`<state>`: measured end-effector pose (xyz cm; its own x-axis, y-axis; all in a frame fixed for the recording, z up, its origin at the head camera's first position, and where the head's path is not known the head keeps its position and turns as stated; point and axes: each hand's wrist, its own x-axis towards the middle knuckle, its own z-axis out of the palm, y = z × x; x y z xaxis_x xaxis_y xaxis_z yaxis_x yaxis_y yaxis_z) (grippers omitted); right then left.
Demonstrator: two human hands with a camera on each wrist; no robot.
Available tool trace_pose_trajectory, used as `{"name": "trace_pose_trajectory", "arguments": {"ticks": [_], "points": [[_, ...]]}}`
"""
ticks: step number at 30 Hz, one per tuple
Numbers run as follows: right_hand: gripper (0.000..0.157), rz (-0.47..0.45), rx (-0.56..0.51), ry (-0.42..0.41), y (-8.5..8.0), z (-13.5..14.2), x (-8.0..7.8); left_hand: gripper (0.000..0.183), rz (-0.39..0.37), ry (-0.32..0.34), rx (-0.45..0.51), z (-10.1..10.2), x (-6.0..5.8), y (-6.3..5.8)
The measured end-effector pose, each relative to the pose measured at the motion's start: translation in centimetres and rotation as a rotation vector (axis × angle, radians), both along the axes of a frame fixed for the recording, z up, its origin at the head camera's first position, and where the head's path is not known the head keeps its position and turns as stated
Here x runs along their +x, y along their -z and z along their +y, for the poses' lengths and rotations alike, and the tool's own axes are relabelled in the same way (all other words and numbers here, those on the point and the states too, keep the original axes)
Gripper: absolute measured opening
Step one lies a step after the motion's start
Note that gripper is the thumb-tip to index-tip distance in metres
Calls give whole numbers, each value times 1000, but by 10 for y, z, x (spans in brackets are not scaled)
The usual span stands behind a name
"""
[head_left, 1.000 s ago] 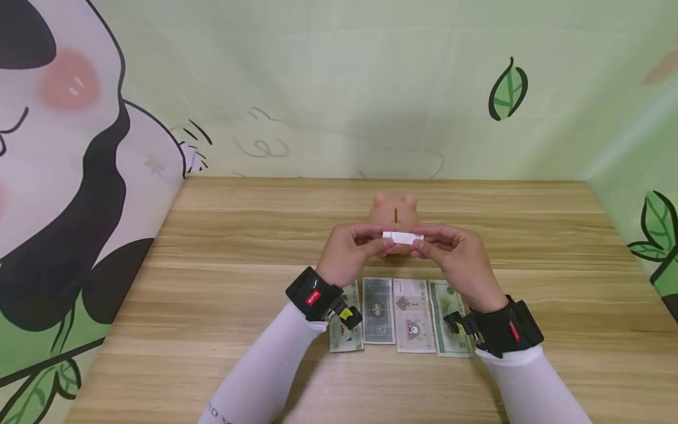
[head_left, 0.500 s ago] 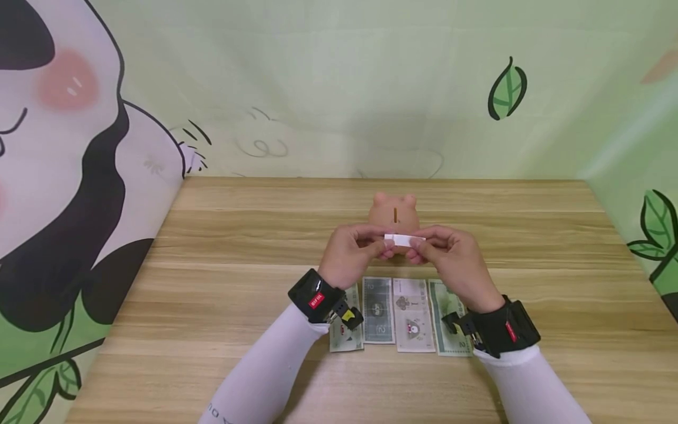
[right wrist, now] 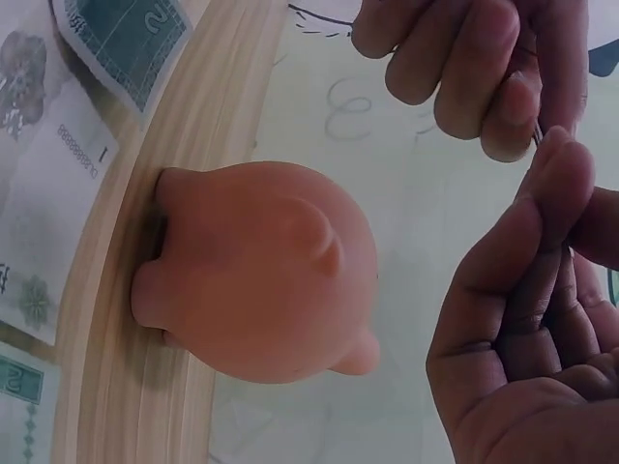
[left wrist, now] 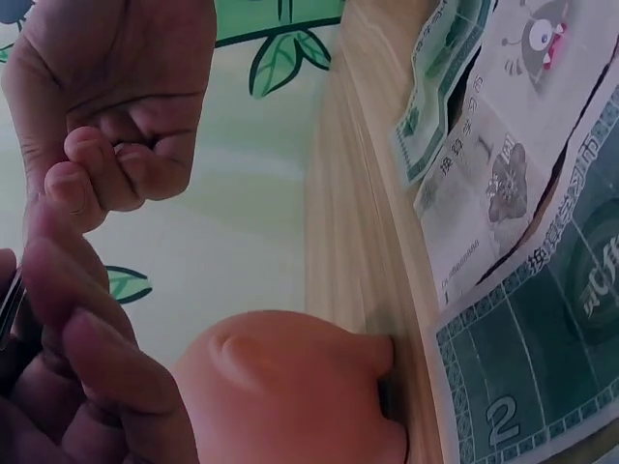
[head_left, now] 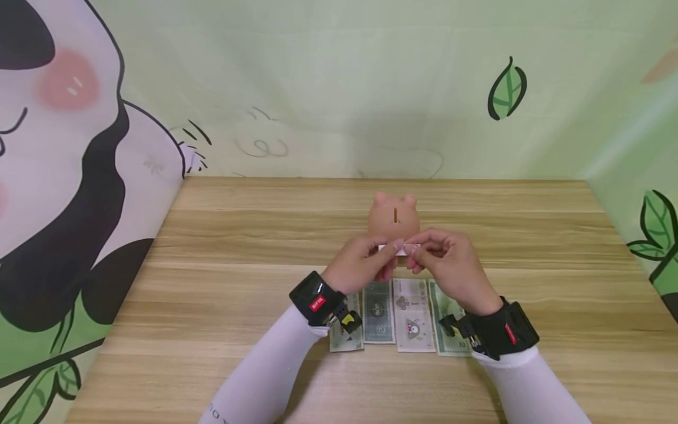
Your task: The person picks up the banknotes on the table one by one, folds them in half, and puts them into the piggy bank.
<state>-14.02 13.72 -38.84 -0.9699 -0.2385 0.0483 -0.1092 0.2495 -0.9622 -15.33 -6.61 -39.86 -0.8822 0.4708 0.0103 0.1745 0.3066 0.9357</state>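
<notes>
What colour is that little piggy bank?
The piggy bank is orange-pink; it shows best in the right wrist view.

This is looking like a staged booth, bldg. type unclear. Cartoon-panda backdrop (head_left: 318, 76) is lining back & sides of a wood-grain tabletop (head_left: 243, 235).

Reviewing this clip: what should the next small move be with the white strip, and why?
Probably turn the white strip to line up with the slot on the piggy bank: the left hand and right hand pinch it crosswise, while the slot runs front to back, so as held it likely wouldn't fit.
</notes>
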Motion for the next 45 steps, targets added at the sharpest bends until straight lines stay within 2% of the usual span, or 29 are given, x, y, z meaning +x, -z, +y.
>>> {"name": "trace_pose_trajectory", "arguments": {"ticks": [4,9,17,21,25,32,37,45], "points": [[10,-11,34,-2,0,-1,1,48,30,23,-19,0,1,1],[13,-46,33,-37,-1,-3,1,47,56,-1,-43,1,2,1],[39,-113,10,-131,2,-8,2,47,104,-44,-84,3,4,-2],[47,-106,32,-114,3,-9,4,51,56,-75,-67,4,6,-3],[47,-74,31,-77,3,-11,5,54,-15,-111,-20,4,7,-4],[48,-42,-22,-40,0,-12,6,49,-67,-82,66,3,5,-3],[49,-48,-81,-30,0,-13,6,48,-61,-65,112,2,4,-2],[48,-78,-83,-39,3,-14,5,42,-40,-86,116,3,6,-5]]}}
